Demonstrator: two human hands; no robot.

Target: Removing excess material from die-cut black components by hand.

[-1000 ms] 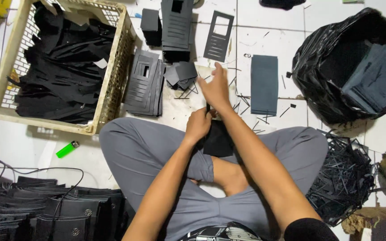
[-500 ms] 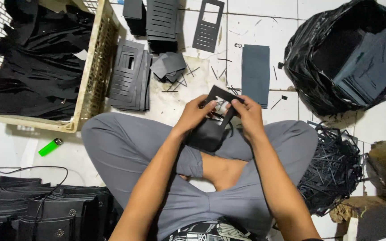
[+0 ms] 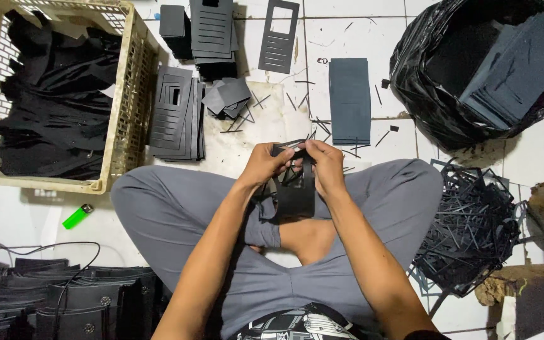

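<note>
I sit cross-legged on a white tiled floor. Both hands hold one black die-cut sheet piece (image 3: 296, 192) above my lap. My left hand (image 3: 262, 165) pinches its upper left edge, and my right hand (image 3: 325, 167) grips the upper right edge. The fingertips of both hands meet at the top, where thin strips stick out of the piece. The piece has slot cut-outs and hangs down between my knees.
A cream plastic crate (image 3: 127, 94) of black pieces stands at the left. Stacks of cut sheets (image 3: 176, 113) and a plain dark sheet stack (image 3: 350, 101) lie ahead. A black bag (image 3: 436, 94) with sheets sits at the right, offcut scraps (image 3: 473, 226) below it. A green lighter (image 3: 77, 216) lies at the left.
My right hand came back from reaching forward to the floor. Both hands now hold the black piece closer over my lap, working at its top edge.
</note>
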